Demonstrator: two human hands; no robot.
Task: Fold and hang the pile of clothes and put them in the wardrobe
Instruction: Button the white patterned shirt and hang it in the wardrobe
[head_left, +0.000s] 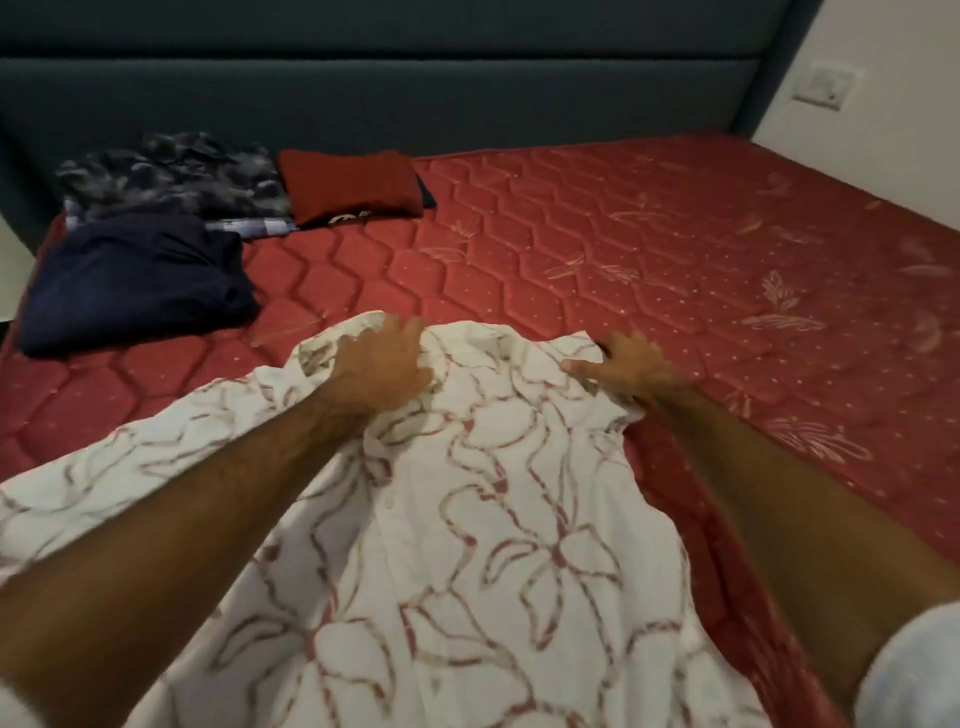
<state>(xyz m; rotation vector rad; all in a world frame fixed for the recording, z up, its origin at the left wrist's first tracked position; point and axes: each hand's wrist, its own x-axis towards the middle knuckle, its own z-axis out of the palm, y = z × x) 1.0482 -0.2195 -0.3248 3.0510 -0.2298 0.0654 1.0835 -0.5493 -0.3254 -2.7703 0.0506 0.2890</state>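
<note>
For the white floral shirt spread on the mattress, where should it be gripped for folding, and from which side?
At the two shoulder corners of the white floral shirt, from the near side, as the left hand and right hand are placed: it lies flat, collar away.
</note>
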